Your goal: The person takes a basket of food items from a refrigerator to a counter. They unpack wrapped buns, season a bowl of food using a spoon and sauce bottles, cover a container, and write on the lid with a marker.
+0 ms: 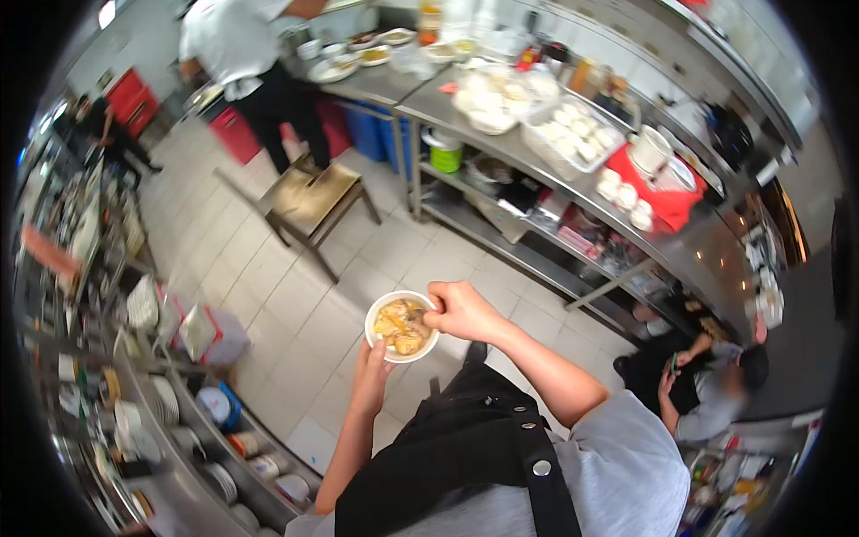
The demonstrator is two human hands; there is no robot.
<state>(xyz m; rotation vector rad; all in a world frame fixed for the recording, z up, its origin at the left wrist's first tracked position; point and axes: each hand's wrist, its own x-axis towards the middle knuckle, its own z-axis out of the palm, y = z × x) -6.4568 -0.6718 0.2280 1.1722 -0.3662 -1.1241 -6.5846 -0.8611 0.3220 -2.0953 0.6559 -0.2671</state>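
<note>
A white bowl [372,338] of yellowish food pieces is held in front of my body, above the tiled floor. My left hand [372,369] supports it from below and the left side, with the thumb at the rim. At its right rim is my right hand [465,311], fingers closed and pressed together over the edge of the food. Whatever the right fingers hold is hidden or too small to name.
A wooden chair [309,199] stands ahead on the floor. A steel counter [416,100] with plates, a tray of white pieces [573,134] and a red bag [667,201] runs along the right. Shelves [161,430] line the left. Co-workers are ahead and at lower right.
</note>
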